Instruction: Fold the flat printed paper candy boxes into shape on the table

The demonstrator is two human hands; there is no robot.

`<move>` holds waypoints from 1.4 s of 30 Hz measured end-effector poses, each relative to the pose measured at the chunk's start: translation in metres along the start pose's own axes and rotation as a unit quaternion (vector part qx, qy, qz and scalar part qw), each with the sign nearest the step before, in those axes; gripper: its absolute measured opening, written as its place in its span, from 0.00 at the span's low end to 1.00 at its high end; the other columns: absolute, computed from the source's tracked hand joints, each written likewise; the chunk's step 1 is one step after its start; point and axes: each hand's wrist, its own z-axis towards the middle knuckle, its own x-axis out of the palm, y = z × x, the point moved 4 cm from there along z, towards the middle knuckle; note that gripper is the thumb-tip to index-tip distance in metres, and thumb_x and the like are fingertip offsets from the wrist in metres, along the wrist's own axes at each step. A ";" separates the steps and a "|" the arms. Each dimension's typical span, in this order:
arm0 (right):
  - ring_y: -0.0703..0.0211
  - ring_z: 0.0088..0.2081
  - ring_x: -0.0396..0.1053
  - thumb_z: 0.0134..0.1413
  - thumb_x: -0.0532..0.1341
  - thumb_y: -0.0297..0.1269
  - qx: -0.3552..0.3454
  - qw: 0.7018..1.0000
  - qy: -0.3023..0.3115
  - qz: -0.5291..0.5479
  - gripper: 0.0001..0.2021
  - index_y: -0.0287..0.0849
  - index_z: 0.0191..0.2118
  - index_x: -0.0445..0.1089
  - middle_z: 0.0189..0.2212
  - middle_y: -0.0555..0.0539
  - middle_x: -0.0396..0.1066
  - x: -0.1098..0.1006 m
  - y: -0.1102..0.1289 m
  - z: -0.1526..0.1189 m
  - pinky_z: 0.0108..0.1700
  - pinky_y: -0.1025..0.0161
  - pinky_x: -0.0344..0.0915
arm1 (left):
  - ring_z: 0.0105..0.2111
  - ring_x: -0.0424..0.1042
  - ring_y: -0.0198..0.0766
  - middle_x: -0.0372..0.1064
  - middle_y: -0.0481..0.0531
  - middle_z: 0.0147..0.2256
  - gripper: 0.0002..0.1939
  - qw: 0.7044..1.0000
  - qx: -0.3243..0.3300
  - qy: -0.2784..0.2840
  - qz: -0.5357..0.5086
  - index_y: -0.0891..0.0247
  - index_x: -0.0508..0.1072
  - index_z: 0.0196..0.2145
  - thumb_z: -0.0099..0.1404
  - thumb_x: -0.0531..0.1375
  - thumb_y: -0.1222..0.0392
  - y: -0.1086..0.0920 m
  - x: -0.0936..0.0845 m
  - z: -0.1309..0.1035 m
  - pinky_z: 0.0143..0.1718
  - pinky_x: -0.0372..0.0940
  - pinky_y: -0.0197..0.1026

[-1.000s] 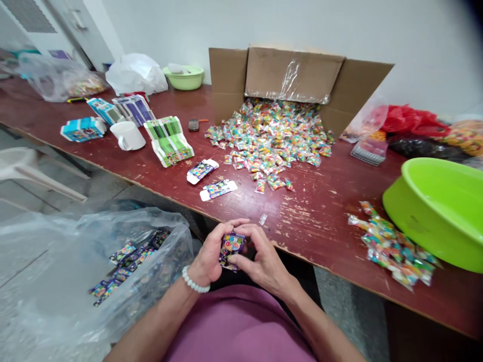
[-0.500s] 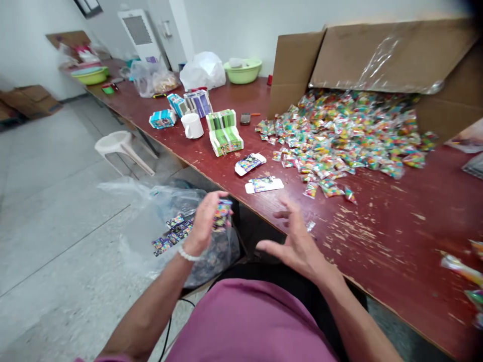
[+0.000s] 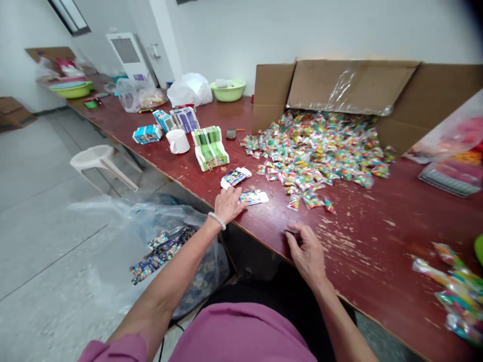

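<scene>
Sliding the carton point(image 3: 258, 197) under left fingers point(image 3: 234, 194) off-angle could bend its flap; can't tell whether they or right fingers point(image 3: 301, 230) grip.

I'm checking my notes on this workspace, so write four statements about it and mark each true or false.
1. The left hand is inside the clear bag. False: it is at a small printed carton.
2. The white mug stands beside the green carton. True.
3. The beaded bracelet is on the right wrist. False: it is on the left.
4. Candy packets lie in front of the cardboard box. True.
</scene>
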 end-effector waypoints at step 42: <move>0.64 0.20 0.67 0.58 0.62 0.48 0.191 0.881 0.122 0.415 0.13 0.42 0.33 0.72 0.25 0.51 0.71 -0.021 0.078 -0.015 0.22 0.66 0.66 | 0.22 0.70 0.33 0.71 0.50 0.24 0.18 0.766 -0.109 0.225 -0.593 0.68 0.75 0.33 0.55 0.69 0.49 -0.077 0.032 -0.121 0.24 0.68 0.35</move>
